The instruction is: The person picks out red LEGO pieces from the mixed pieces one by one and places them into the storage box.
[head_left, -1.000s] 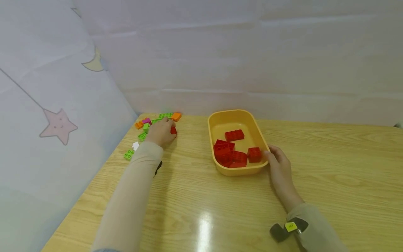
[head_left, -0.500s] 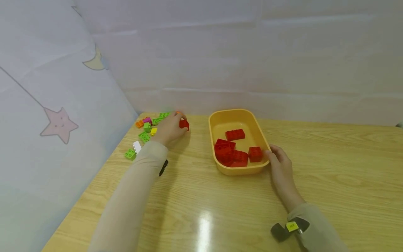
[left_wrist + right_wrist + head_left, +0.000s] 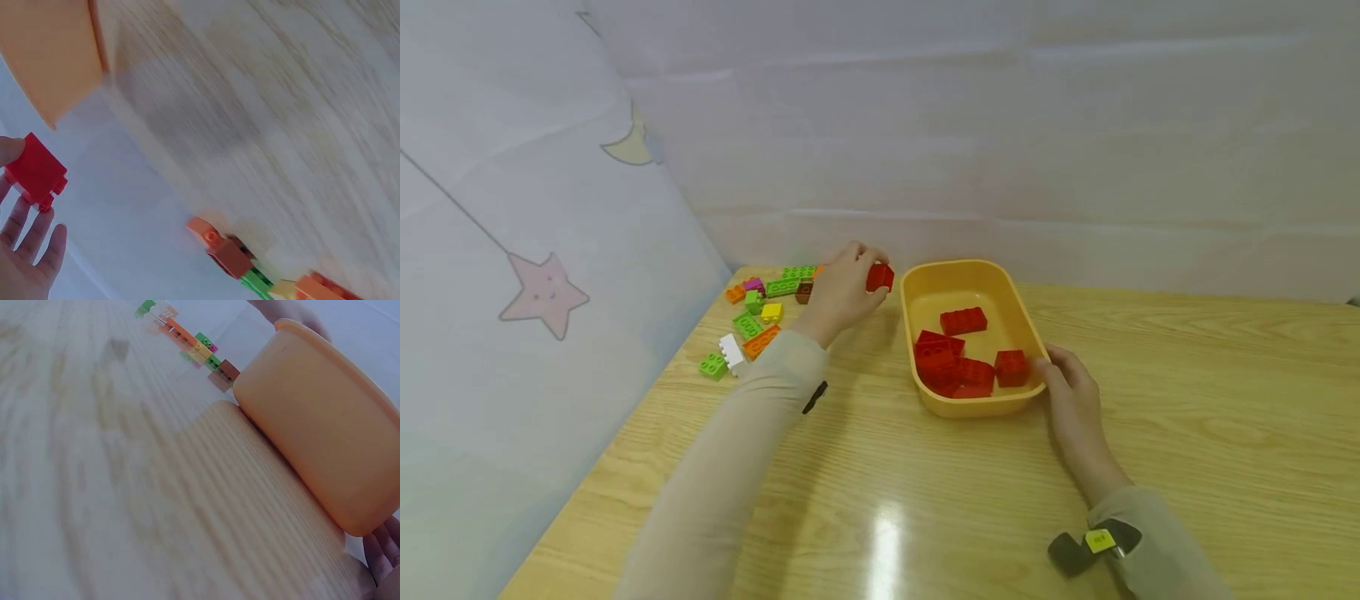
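In the head view my left hand [image 3: 842, 293] pinches a red toy brick [image 3: 880, 277] just left of a yellow plastic bin [image 3: 962, 407]. The left wrist view shows that red brick [image 3: 36, 167] between the thumb and fingers, raised off the table. My right hand [image 3: 1077, 412] holds the bin at its near right corner, thumb at the rim and fingers along the outer wall. Inside the bin lie several red bricks, one of them a long brick [image 3: 963, 321] apart from the cluster, another a square brick [image 3: 1012, 367] near the right wall.
Loose bricks lie at the table's far left: a white brick [image 3: 732, 353], a yellow brick [image 3: 772, 312], an orange brick [image 3: 762, 341], a brown brick [image 3: 804, 292] and several green ones. A pale cloth backdrop [image 3: 1075, 150] stands behind the wooden table [image 3: 1210, 392].
My left hand has lifted the red brick from the pile and carried it right, close to the bin. My right hand and the bin have stayed in place.
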A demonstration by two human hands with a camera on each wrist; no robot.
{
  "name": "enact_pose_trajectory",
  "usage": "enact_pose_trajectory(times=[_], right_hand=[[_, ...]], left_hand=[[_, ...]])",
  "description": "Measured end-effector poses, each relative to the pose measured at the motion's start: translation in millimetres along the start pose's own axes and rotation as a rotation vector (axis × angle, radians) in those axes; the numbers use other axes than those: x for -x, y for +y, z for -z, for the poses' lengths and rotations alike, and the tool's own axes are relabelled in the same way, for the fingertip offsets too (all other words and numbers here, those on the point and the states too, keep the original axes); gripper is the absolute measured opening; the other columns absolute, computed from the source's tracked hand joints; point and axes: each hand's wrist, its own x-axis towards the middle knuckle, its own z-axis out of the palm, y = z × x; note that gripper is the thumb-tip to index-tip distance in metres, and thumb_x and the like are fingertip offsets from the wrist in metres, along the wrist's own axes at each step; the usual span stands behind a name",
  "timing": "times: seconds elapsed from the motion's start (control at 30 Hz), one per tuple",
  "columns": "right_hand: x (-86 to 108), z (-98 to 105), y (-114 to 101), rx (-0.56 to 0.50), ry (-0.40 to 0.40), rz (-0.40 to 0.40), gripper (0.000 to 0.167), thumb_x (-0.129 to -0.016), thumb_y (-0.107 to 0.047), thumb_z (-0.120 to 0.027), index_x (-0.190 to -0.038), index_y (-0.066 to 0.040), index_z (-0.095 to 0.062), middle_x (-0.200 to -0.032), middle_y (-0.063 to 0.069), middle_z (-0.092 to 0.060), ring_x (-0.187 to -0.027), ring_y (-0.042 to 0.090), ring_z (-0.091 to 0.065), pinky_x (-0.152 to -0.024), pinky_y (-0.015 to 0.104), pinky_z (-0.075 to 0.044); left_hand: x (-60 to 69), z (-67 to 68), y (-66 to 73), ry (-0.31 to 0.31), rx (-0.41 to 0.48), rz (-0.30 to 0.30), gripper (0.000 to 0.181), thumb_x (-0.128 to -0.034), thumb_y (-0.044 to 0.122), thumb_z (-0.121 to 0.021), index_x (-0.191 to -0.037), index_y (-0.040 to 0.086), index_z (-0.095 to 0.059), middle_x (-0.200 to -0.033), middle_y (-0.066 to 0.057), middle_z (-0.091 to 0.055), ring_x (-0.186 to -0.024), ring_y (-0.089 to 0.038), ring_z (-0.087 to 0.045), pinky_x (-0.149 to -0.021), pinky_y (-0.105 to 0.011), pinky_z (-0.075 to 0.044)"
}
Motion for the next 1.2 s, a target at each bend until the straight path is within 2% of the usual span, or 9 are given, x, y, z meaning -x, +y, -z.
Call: enact_pose_trajectory(times=[0.13,0.33,0.6,0.8,0.97,1.2], right_hand=[[1.4,1.8,-0.2,0.003,0.0,-0.003,0.044,-0.104,-0.031,-0.045,-0.139,-0.004,-0.052,-0.138,0.01,-0.053,-0.124,0.015,-0.046,-0.109,0.031,-0.035],[2.8,3.4,-1.0,0.007,0.004,-0.003,0.044,-0.105,-0.031,-0.044,-0.139,-0.004,-0.052,-0.138,0.01,-0.053,-0.124,0.014,-0.046,-0.108,0.029,-0.036],[4.6,0.0,-4.0,-0.013,0.009,-0.003,0.042,-0.104,-0.029,-0.046,-0.137,-0.004,-0.053,-0.135,0.009,-0.054,-0.12,0.01,-0.046,-0.105,0.024,-0.036],[5.9,-3.1,-5.2,-0.036,-0.004,0.01,0.041,-0.104,-0.026,-0.047,-0.137,-0.003,-0.053,-0.134,0.01,-0.054,-0.118,0.009,-0.046,-0.103,0.023,-0.036],[6.8,-3.4,-3.6,-0.031,-0.004,0.017,0.04,-0.105,-0.025,-0.046,-0.137,-0.002,-0.053,-0.134,0.01,-0.055,-0.118,0.008,-0.046,-0.101,0.019,-0.036],[3.6,-2.5,-2.4,-0.034,-0.002,0.01,0.041,-0.104,-0.027,-0.046,-0.138,-0.004,-0.053,-0.135,0.009,-0.054,-0.119,0.009,-0.046,-0.106,0.026,-0.035]], left_hand=[[-4.9,-2.3,18.2,0.024,-0.016,-0.067,0.04,-0.0929,0.028,-0.068,-0.129,0.016,-0.058,-0.123,-0.008,-0.052,-0.108,-0.025,-0.054,-0.086,-0.036,-0.052],[-11.9,-12.2,41.4,0.0,-0.061,-0.153,0.04,-0.0936,0.029,-0.068,-0.13,0.015,-0.058,-0.124,-0.006,-0.051,-0.111,-0.022,-0.05,-0.092,-0.032,-0.048],[-10.3,-30.0,55.8,-0.069,-0.108,-0.209,0.038,-0.093,0.028,-0.069,-0.128,0.016,-0.06,-0.126,-0.005,-0.053,-0.114,-0.021,-0.051,-0.096,-0.032,-0.046],[-8.4,-36.8,56.7,-0.068,-0.133,-0.209,0.036,-0.0907,0.024,-0.071,-0.125,0.016,-0.063,-0.121,-0.005,-0.054,-0.111,-0.022,-0.053,-0.093,-0.034,-0.047],[-7.1,-37.6,56.8,-0.101,-0.138,-0.179,0.037,-0.0918,0.025,-0.07,-0.127,0.017,-0.062,-0.122,-0.003,-0.055,-0.112,-0.021,-0.054,-0.094,-0.034,-0.047],[-7.5,-34.4,57.4,-0.139,-0.144,-0.136,0.041,-0.0944,0.029,-0.067,-0.133,0.018,-0.059,-0.129,-0.002,-0.055,-0.117,-0.022,-0.054,-0.098,-0.036,-0.045]])
